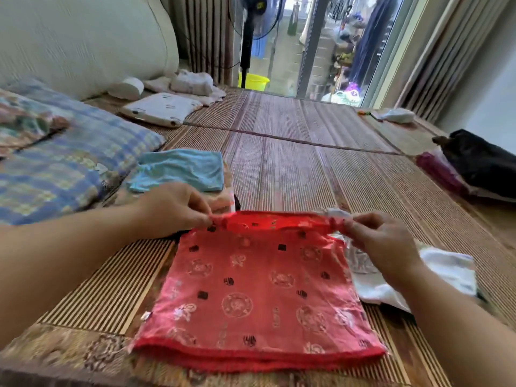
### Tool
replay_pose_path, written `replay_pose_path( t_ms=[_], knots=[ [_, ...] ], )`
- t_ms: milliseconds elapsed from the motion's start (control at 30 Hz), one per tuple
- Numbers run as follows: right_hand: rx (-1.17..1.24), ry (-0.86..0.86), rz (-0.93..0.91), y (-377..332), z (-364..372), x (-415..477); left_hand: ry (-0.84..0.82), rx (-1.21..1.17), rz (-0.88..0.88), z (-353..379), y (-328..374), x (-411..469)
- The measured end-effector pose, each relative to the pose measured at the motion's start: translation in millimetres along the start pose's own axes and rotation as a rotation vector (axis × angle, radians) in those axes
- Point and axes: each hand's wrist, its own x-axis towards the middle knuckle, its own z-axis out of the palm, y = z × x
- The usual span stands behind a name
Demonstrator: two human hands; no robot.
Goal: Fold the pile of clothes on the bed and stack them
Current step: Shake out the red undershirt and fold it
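A: Start at the left. What lies left of the red patterned cloth (251, 289)?

B: Well to its left is a bunched blue checked quilt (69, 163). Nearer, just beyond the cloth's far left corner, a light blue garment (181, 170) lies folded on top of a small stack of folded clothes (223, 201).

A: And the left hand?

B: The left hand (173, 209) is at the cloth's far left corner. Its thumb and forefinger are drawn together and pinch the far edge. The other fingers are curled in beneath.

A: The cloth itself?

B: It lies flat on the bamboo mat (307, 169), straight in front of the person, and looks several layers thick along its near edge. It is red with pale round emblems and small dark marks. The far edge is bunched and raised a little between the two hands.

A: The right hand?

B: The right hand (382, 241) is at the cloth's far right corner with the same grip. Its fingertips are closed on the edge and the rest are loosely curled.

A: And right of the cloth?

B: A crumpled white garment (435, 275) lies right up against the cloth's right side, partly under the right wrist. Well to the right and farther off, a black bundle (480, 163) rests on something magenta (441, 171).
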Motion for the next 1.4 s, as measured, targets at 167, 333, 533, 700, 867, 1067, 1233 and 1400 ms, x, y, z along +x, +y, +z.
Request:
replay_pose_path(
  t_ms=[167, 333, 533, 700, 867, 1067, 1233, 1400],
  knots=[
    [-0.219, -0.198, -0.007, 26.9, -25.6, -73.3, -0.339, 0.011, 0.103, 20.6, -9.7, -47.9],
    [-0.391, -0.378, 0.143, 38.9, -18.2, -115.6, -0.588, 0.179, 0.139, 48.2, -13.6, -76.7],
    [-0.657, -0.113, -0.112, 13.2, 48.2, -120.1, -0.279, 0.244, 0.164, 83.1, -23.5, -59.5],
    [-0.772, -0.459, 0.236, 20.8, 130.2, -121.1, -0.492, 0.524, 0.027, 99.6, -28.3, -50.1],
    [-0.967, -0.664, -0.02, 47.3, 107.1, -83.2, -0.405, 0.742, 0.198, 91.3, -0.3, -52.3],
    [-1.078, -0.599, -0.232, 34.0, 75.9, -66.6, -0.464, 0.512, 0.268, 65.8, -4.0, -68.6],
    [-0.531, -0.345, -0.677, 7.6, 102.8, -163.1, -0.565, 0.33, 0.405, 55.2, -46.0, -78.8],
    [-0.737, -0.412, -0.693, 3.3, 124.6, -208.7, -0.308, 0.317, 0.451, 64.4, -64.8, -81.6]
  ],
)
